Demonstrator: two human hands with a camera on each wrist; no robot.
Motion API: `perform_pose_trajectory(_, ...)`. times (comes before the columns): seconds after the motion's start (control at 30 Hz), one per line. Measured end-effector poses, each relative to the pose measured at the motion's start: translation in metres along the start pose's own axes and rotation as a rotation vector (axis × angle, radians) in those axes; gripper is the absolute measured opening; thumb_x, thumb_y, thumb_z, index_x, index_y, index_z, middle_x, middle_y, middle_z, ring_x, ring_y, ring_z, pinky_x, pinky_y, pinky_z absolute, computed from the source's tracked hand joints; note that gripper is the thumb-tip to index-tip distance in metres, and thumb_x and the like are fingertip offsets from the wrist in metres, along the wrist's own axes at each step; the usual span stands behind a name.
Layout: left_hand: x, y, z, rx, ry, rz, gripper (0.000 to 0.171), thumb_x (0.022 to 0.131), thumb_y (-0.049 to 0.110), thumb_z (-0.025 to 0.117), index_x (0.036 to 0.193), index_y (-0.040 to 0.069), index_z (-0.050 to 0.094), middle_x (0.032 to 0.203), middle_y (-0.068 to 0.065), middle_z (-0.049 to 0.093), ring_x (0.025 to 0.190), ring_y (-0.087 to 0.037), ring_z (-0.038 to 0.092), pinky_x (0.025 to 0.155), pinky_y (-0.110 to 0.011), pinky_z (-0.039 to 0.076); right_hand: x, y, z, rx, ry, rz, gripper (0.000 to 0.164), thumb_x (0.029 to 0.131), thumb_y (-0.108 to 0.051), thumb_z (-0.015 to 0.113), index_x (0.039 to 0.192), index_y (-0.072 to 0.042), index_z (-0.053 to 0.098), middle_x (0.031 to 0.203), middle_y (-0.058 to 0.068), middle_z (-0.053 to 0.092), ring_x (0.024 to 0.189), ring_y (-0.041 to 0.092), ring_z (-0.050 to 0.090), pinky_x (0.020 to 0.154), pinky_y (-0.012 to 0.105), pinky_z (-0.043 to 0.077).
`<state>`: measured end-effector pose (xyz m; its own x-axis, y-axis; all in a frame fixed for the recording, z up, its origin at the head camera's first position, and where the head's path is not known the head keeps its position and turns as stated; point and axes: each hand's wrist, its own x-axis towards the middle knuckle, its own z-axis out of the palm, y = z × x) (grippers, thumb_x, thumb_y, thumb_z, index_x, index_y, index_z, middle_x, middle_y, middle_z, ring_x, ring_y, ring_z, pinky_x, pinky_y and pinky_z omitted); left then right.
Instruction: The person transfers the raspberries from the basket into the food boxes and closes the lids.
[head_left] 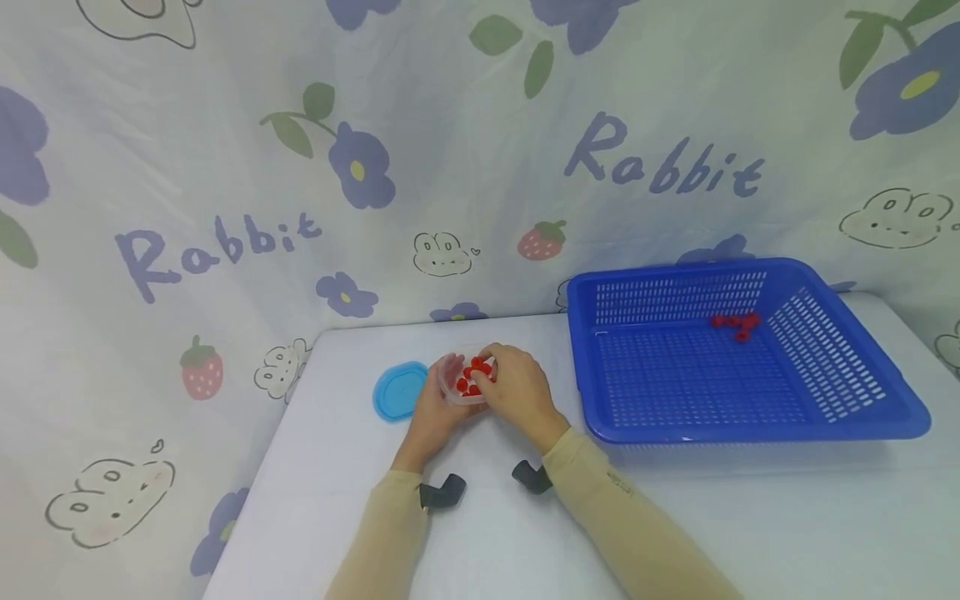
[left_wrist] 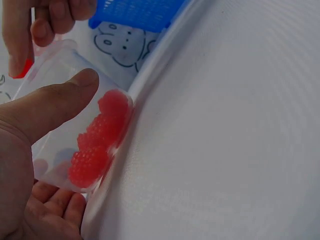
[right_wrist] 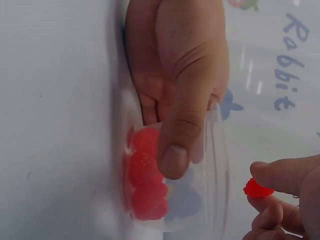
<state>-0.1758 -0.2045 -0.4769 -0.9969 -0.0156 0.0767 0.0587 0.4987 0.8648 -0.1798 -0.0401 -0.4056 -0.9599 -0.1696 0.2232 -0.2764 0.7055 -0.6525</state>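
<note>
My left hand (head_left: 438,414) grips a small clear plastic tub (head_left: 448,389) by its sides, thumb on the near wall. Red raspberries (left_wrist: 95,140) lie along the tub's bottom, seen through the wall in both wrist views. Above the tub's mouth, my right hand (head_left: 520,390) pinches one raspberry (right_wrist: 258,188) between thumb and fingertip. In the right wrist view that berry is just outside the rim, apart from the tub. Left of the tub, a light blue lid (head_left: 401,392) lies flat on the table.
A large blue slotted basket (head_left: 600,417) stands on the right of the white-covered table (head_left: 315,500). Several red raspberries (head_left: 742,333) sit in its far right part. Behind the table hangs a printed cloth (head_left: 450,167) with flowers and rabbits.
</note>
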Motion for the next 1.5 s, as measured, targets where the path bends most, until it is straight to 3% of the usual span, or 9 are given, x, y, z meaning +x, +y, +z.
perform_pose_trajectory(0.6, 0.001, 0.001, -0.002, -0.001, -0.023, 0.021, 0.097, 0.063, 0.053, 0.078, 0.141, 0.026, 0.029, 0.140, 0.014, 0.041, 0.131, -0.011, 0.035, 0.102, -0.044, 0.036, 0.002, 0.015, 0.017, 0.012, 0.013, -0.020, 0.028, 0.081, -0.029, 0.070, 0.102, -0.011, 0.066, 0.068, -0.004, 0.051, 0.059, 0.011, 0.047, 0.051, 0.019, 0.042)
perform_pose_trajectory(0.97, 0.000, 0.003, -0.003, 0.012, -0.024, 0.014, 0.095, 0.063, 0.056, 0.076, 0.141, 0.029, 0.028, 0.139, 0.014, 0.041, 0.131, -0.012, 0.035, 0.103, -0.045, 0.035, 0.002, 0.018, 0.019, 0.030, 0.022, -0.028, 0.024, 0.081, -0.025, 0.070, 0.101, -0.012, 0.066, 0.068, -0.005, 0.051, 0.061, 0.011, 0.048, 0.054, 0.020, 0.043)
perform_pose_trajectory(1.5, 0.000, 0.000, -0.003, -0.005, -0.030, 0.017, 0.092, 0.066, 0.048, 0.079, 0.141, 0.028, 0.029, 0.139, 0.013, 0.042, 0.131, -0.013, 0.035, 0.103, -0.045, 0.035, 0.000, 0.015, 0.016, 0.060, -0.005, -0.012, 0.024, 0.081, -0.026, 0.070, 0.102, -0.013, 0.067, 0.066, -0.005, 0.050, 0.060, 0.012, 0.047, 0.051, 0.021, 0.042)
